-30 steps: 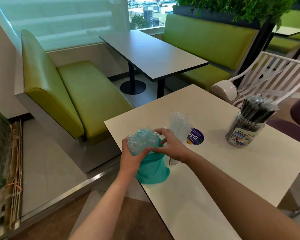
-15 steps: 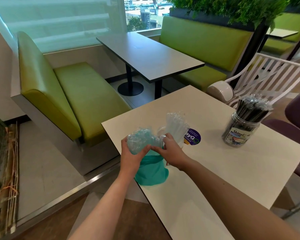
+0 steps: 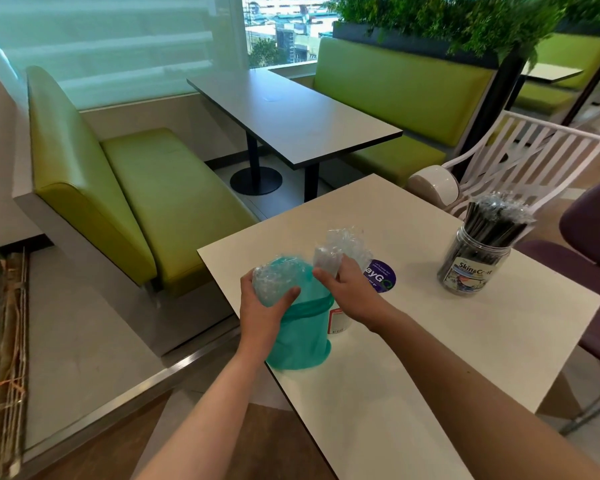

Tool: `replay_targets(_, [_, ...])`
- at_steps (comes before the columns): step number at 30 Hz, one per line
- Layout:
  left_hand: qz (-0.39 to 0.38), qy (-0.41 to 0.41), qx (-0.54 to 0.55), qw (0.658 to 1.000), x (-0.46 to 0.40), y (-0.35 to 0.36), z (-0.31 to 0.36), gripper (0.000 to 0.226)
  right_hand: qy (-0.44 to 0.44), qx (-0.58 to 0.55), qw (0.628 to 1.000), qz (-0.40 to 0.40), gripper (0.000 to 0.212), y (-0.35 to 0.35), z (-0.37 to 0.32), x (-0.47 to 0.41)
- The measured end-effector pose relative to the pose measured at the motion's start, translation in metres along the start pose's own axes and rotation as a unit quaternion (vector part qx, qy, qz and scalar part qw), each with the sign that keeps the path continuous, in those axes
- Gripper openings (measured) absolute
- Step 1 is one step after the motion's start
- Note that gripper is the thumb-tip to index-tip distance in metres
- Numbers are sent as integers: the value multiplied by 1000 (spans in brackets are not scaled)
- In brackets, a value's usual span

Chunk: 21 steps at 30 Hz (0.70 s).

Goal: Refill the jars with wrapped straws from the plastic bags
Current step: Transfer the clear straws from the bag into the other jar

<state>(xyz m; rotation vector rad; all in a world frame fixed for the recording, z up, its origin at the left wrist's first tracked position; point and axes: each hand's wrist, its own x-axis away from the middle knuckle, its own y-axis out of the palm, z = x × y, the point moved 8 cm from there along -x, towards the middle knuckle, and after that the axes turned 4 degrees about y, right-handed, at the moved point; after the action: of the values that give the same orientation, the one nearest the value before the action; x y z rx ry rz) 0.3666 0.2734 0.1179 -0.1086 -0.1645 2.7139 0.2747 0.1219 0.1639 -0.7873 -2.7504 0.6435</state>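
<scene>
— Two hands at the near-left corner of the counter point(image 3: 465, 341): what does each hold?

— The left hand point(image 3: 262, 304) is curled round the crinkled top of a teal plastic bag point(image 3: 298, 334) of wrapped straws, thumb across its front. The bag's lower end sits at the counter's edge. The right hand point(image 3: 349, 289) pinches a small bunch of clear-wrapped straws point(image 3: 328, 259) just beside the bag's top.

— And the jar being filled?

— Mostly hidden. A clear jar point(image 3: 340, 320) with a red-edged label peeks out under the right wrist, touching the bag; clear wrapped straws point(image 3: 347, 242) rise behind the fingers.

— Anything else close by?

— A round purple sticker point(image 3: 381, 277) on the counter just beyond the right hand. Well apart, near the far-right edge, a second jar point(image 3: 471, 266) packed with black wrapped straws point(image 3: 496, 220).

— Around the counter?

— A white slatted chair point(image 3: 520, 157) behind that jar, a purple chair point(image 3: 589, 237) at the right, green benches point(image 3: 146, 188) and a grey table point(image 3: 291, 112) beyond.
</scene>
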Motion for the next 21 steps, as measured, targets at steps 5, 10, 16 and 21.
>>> replay_targets(5, [-5,-2,-12,1000,-2,2,-2,78,-29,-15,998,51,19,-29,-31,-1])
replay_targets(10, [-13,-7,-10,1000,-2,3,-4,79,-75,-40,981,172,32,-79,-70,-2])
replay_targets(16, [-13,-11,2,1000,-2,2,-4,75,-110,-42,946,303,41,-124,-101,7])
replay_targets(21, [-8,-16,5,1000,-1,1,-3,74,-84,24,935,344,42,-123,-94,5])
